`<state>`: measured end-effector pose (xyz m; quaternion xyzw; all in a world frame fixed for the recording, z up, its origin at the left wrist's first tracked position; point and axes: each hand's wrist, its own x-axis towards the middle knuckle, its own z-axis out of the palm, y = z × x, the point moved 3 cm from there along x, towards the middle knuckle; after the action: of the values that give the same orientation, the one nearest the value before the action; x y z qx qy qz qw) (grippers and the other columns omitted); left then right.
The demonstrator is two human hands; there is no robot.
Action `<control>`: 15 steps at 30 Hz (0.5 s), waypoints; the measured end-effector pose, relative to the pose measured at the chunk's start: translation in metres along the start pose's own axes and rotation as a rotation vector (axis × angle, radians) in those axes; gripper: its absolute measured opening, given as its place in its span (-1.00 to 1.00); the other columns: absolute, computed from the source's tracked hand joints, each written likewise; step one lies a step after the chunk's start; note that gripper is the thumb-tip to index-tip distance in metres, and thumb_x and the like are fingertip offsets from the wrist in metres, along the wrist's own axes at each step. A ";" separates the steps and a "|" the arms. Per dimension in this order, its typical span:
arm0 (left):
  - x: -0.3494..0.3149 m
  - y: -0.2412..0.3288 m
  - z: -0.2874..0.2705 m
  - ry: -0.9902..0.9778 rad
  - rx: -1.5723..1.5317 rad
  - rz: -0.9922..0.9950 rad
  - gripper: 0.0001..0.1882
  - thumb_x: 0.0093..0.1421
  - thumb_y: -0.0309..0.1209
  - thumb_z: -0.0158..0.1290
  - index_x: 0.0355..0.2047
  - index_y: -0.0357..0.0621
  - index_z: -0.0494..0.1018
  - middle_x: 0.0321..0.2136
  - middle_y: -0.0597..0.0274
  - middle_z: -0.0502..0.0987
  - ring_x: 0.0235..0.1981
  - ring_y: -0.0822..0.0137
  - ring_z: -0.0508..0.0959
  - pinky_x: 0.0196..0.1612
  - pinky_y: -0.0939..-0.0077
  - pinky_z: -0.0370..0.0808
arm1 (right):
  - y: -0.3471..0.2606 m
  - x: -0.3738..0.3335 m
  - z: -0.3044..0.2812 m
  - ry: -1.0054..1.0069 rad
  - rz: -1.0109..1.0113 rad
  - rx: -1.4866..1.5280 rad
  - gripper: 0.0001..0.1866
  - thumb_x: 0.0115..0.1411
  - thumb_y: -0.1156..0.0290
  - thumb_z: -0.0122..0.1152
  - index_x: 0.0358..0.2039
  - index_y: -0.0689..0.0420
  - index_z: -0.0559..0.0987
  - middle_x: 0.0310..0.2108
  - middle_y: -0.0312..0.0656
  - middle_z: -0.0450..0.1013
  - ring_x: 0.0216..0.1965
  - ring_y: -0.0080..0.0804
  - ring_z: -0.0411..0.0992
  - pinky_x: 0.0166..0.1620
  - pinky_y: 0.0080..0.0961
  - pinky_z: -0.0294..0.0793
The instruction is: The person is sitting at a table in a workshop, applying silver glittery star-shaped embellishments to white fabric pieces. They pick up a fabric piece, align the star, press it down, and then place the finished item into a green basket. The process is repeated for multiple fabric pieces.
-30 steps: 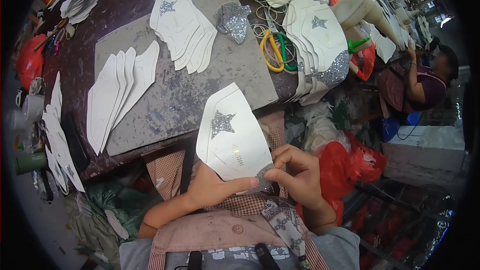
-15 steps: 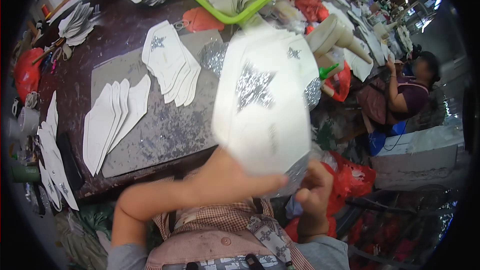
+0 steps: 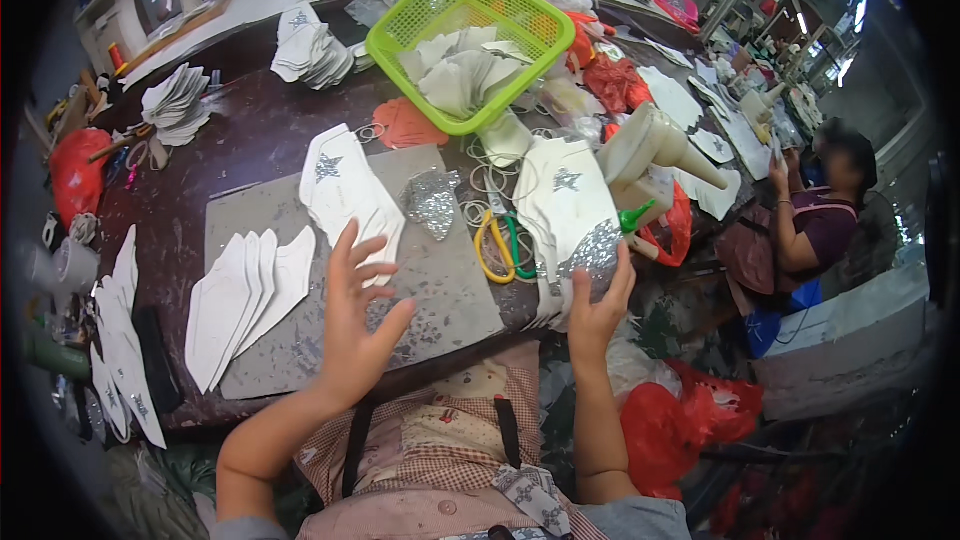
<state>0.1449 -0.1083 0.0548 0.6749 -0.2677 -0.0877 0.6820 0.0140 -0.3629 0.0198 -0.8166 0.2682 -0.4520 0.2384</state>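
Observation:
My left hand is raised over the grey board, fingers spread and nothing in them. Just beyond it lies a fan of white cut pieces, the top one with a silver star. Another white fan lies to its left. My right hand holds the near corner of a white cut piece with a silver glitter patch, between thumb and fingers. That piece rests on a stack of white star pieces at the table edge. A loose silver glitter piece lies on the board.
Scissors with yellow and green handles lie beside the right stack. A green basket of white pieces stands beyond. A cream bottle and a green-tipped nozzle are right of the stack. A co-worker sits at far right.
The white piece with the star and glitter has gone from in front of me down onto the right stack. My left hand has let go and moved left over the board.

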 end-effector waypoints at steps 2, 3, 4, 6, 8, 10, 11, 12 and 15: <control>-0.018 0.000 -0.019 0.054 -0.030 -0.020 -0.13 0.05 -0.60 0.05 0.31 -0.11 -0.15 0.11 0.00 0.19 -0.06 0.32 0.35 -0.08 0.51 0.36 | -0.005 0.006 0.013 0.033 0.004 0.024 -0.38 0.16 0.32 0.20 0.16 0.32 0.23 0.04 0.13 0.24 0.08 0.05 0.24 0.13 -0.20 0.20; -0.027 -0.002 -0.028 0.072 -0.028 -0.037 -0.14 0.05 -0.60 0.05 0.31 -0.11 -0.15 0.11 0.00 0.19 -0.05 0.33 0.35 -0.08 0.51 0.36 | -0.001 0.005 0.016 0.062 -0.040 -0.028 -0.38 0.17 0.29 0.18 0.16 0.32 0.25 0.04 0.13 0.25 0.07 0.05 0.23 0.13 -0.18 0.18; -0.035 -0.004 -0.036 0.098 -0.024 -0.056 -0.14 0.05 -0.60 0.04 0.31 -0.11 -0.14 0.12 0.00 0.19 -0.05 0.33 0.35 -0.08 0.52 0.36 | -0.002 0.007 0.018 0.033 -0.149 -0.153 -0.37 0.17 0.20 0.17 0.15 0.31 0.26 0.03 0.11 0.27 0.05 0.04 0.24 0.12 -0.17 0.18; -0.050 -0.003 -0.052 0.184 0.014 -0.077 -0.19 0.06 -0.62 0.02 0.30 -0.15 -0.10 0.12 0.00 0.20 -0.06 0.34 0.36 -0.09 0.54 0.36 | 0.005 0.009 0.017 -0.034 -0.183 -0.342 -0.33 0.15 0.11 0.18 0.14 0.30 0.28 0.02 0.09 0.28 0.01 0.02 0.25 0.09 -0.16 0.19; -0.068 -0.006 -0.072 0.285 0.038 -0.082 -0.21 0.07 -0.63 0.01 0.29 -0.17 -0.07 0.11 0.00 0.20 -0.08 0.35 0.37 -0.09 0.54 0.36 | -0.004 0.004 0.006 0.020 -0.126 -0.416 -0.40 0.10 0.13 0.23 0.08 0.23 0.39 -0.06 0.06 0.32 -0.03 -0.03 0.23 0.06 -0.17 0.18; -0.083 -0.009 -0.085 0.367 0.068 -0.075 -0.27 0.06 -0.65 0.00 0.25 -0.20 0.02 0.10 0.02 0.23 -0.09 0.35 0.38 -0.09 0.55 0.36 | -0.045 0.002 -0.010 0.258 -0.212 -0.364 -0.58 0.09 0.35 0.24 -0.04 0.22 0.49 -0.22 -0.01 0.41 -0.11 -0.12 0.31 0.04 -0.28 0.23; -0.088 -0.009 -0.090 0.399 0.078 -0.066 -0.29 0.06 -0.66 0.00 0.24 -0.21 0.04 0.10 0.02 0.23 -0.09 0.35 0.38 -0.09 0.55 0.36 | -0.059 0.003 0.004 0.164 -0.236 -0.210 -0.65 0.09 0.36 0.25 -0.12 0.24 0.52 -0.27 -0.03 0.41 -0.16 -0.12 0.33 -0.01 -0.28 0.26; -0.089 -0.010 -0.092 0.411 0.080 -0.063 -0.30 0.06 -0.66 0.00 0.23 -0.21 0.05 0.10 0.02 0.23 -0.09 0.35 0.38 -0.09 0.55 0.36 | -0.076 0.005 0.018 0.072 -0.251 -0.076 -0.71 0.08 0.37 0.25 -0.20 0.25 0.55 -0.33 -0.04 0.42 -0.20 -0.12 0.34 -0.06 -0.28 0.29; -0.083 0.000 -0.079 0.382 0.023 -0.037 -0.34 0.06 -0.67 0.01 0.20 -0.23 0.09 0.09 0.03 0.24 -0.10 0.35 0.39 -0.10 0.54 0.36 | -0.098 0.018 0.098 -0.366 -0.073 0.092 -0.72 0.06 0.31 0.28 -0.40 0.31 0.54 -0.46 -0.01 0.40 -0.34 -0.02 0.36 -0.24 -0.26 0.32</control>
<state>0.1129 0.0006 0.0386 0.6917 -0.1221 0.0326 0.7110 0.1291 -0.2874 0.0456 -0.8827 0.1696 -0.3160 0.3037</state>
